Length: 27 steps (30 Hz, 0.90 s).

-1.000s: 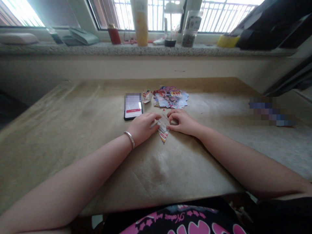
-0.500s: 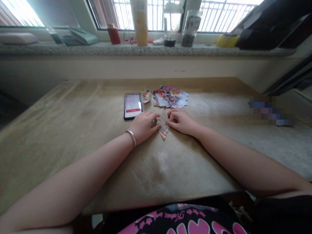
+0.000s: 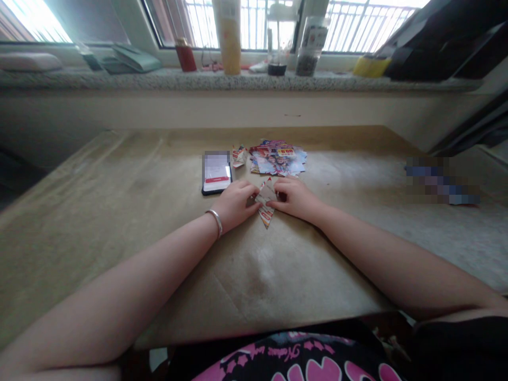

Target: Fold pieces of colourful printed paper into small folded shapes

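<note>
Between my two hands is a small piece of folded printed paper (image 3: 266,197), kite-shaped, its long point toward me. My left hand (image 3: 236,203), with a silver bangle at the wrist, pinches its left edge between thumb and fingers. On the opposite edge, my right hand (image 3: 296,198) grips the paper, its thumb lying over the face and its fingers curled. Just beyond the hands lies a stack of colourful printed flyers (image 3: 280,159). A small folded paper piece (image 3: 239,157) stands left of the stack.
A phone (image 3: 216,173) with its screen lit lies left of my left hand. The wide table (image 3: 119,211) reaches to the wall. Along the granite windowsill (image 3: 151,80) stand a red bottle (image 3: 185,55), a tall yellow container (image 3: 229,42) and jars. A blurred-out item (image 3: 440,182) lies at far right.
The visible face of the folded paper shows a different print, with red lettering near its lower point. My right thumb has shifted slightly left over it. Both hands stay in place.
</note>
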### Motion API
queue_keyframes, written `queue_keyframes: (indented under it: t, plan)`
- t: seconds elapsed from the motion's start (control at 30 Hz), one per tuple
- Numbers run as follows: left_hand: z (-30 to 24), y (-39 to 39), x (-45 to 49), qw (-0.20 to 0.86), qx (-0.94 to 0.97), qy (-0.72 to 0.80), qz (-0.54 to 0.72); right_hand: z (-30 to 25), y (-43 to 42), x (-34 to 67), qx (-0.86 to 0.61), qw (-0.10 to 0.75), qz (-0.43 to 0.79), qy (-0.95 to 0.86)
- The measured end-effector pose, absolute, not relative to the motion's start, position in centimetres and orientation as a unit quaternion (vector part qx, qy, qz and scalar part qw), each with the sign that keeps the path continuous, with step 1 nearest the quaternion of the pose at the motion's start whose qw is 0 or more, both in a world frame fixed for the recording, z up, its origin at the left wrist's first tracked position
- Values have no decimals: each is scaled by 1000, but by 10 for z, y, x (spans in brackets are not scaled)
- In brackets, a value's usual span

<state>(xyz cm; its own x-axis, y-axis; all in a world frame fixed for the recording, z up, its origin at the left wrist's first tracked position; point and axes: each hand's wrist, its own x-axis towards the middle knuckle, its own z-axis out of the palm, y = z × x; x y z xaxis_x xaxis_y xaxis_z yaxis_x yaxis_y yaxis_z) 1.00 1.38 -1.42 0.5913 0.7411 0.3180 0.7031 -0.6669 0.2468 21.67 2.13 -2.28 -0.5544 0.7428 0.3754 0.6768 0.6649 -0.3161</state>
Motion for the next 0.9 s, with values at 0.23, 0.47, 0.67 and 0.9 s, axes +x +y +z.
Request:
queue_keyframes:
  t: [0.23, 0.47, 0.67, 0.9]
  plan:
    - [-12, 16, 14, 56, 890, 416, 177, -20, 22, 210, -454, 225, 98, -857]
    - [-13, 18, 13, 102, 887, 405, 197, -20, 19, 211, -451, 237, 108, -854]
    - [-14, 18, 15, 89, 892, 392, 204, -20, 14, 212, -405, 232, 45, -883]
    - [-12, 19, 20, 47, 888, 422, 177, -20, 18, 207, -434, 236, 94, -864]
